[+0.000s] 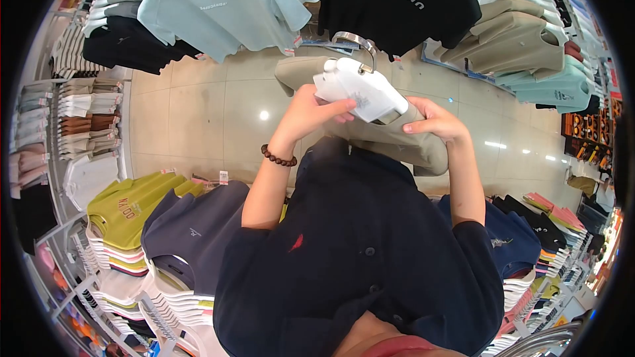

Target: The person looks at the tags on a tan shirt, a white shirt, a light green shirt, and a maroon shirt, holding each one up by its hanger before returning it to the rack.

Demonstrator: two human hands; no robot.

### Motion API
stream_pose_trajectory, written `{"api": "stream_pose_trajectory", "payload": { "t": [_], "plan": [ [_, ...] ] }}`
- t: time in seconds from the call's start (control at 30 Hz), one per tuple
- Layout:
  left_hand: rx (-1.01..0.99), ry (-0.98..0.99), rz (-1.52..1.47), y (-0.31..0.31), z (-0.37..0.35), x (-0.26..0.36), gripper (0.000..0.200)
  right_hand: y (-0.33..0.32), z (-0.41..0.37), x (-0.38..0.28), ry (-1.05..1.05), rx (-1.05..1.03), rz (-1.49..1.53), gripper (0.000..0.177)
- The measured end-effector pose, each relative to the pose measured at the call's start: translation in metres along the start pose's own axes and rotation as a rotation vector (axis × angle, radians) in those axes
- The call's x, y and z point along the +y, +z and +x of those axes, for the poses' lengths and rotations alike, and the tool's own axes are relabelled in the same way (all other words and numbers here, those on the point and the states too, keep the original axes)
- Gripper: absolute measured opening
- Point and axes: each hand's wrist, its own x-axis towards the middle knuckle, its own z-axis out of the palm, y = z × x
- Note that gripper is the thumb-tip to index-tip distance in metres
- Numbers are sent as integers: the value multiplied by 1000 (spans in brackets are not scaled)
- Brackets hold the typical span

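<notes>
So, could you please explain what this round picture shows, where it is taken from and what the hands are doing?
There is no machine here: a person wears one camera on the head, looking forward and down, and its wide lens rounds the picture. The dark shirt at the bottom is the person's own chest; both arms reach away from it. The left hand, with a bead bracelet on its wrist, grips a white hanger with a metal hook. The right hand holds the beige garment hanging on it. There is no table: below lies a tiled floor, and around stand shop displays, such as a pale green T-shirt, a black T-shirt and stacks of folded shirts.
</notes>
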Motion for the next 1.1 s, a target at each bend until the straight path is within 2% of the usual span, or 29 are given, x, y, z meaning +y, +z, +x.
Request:
{"api": "stream_pose_trajectory", "payload": {
  "t": [0.03, 0.1, 0.13, 0.2, 0.23, 0.33, 0.47, 0.53, 0.77, 0.83, 0.87, 0.93, 0.97, 1.0, 1.07, 1.1],
  "plan": [
    [1, -2, 0, 1, 0, -2, 29, -1, 0, 2, 0, -2, 1, 66],
    [74, 222, -126, 6, 3, -13, 23, -2, 0, 5, 22, 9, 7, 66],
    [76, 221, -126, 5, 5, -21, 23, -1, 0, 5, 22, 7, 8, 66],
    [58, 430, 291, 4, 15, -36, 25, 0, -1, 5, -9, 30, 25, 65],
    [56, 429, 291, 5, 17, -41, 25, 1, -2, 3, -9, 31, 26, 65],
    [70, 539, 590, 4, 23, -54, 21, 1, -7, -3, -87, 60, -52, 58],
    [84, 544, 610, 2, 23, -55, 18, -7, -16, -4, -35, 80, -16, 58],
    [28, 578, 1019, -2, 23, -44, 17, -5, -19, -8, -30, 88, -13, 59],
    [-148, 593, 1373, -4, 28, -23, 19, -9, -23, -4, 5, 77, -181, 59],
    [-297, 414, 1622, 7, 23, -19, 20, -5, -23, -7, 7, 78, -195, 58],
    [-298, 415, 1621, 11, 20, -26, 20, -1, -22, -10, 19, 67, -244, 54],
    [-102, 624, 1414, 22, 13, -34, 31, 5, -22, -16, 34, 52, -293, 49],
    [-47, 872, 1249, 26, 19, -32, 41, 9, -23, -19, 18, 62, -424, 44],
    [-16, 814, 1211, 31, 19, -30, 42, 12, -25, -22, 2, 74, -555, 39],
    [8, 760, 1171, 34, 13, -30, 43, 17, -30, -30, -6, 134, -593, 35],
    [-40, 593, 1145, 29, 8, -30, 44, 18, -35, -33, -14, 194, -631, 31]
  ]
}}
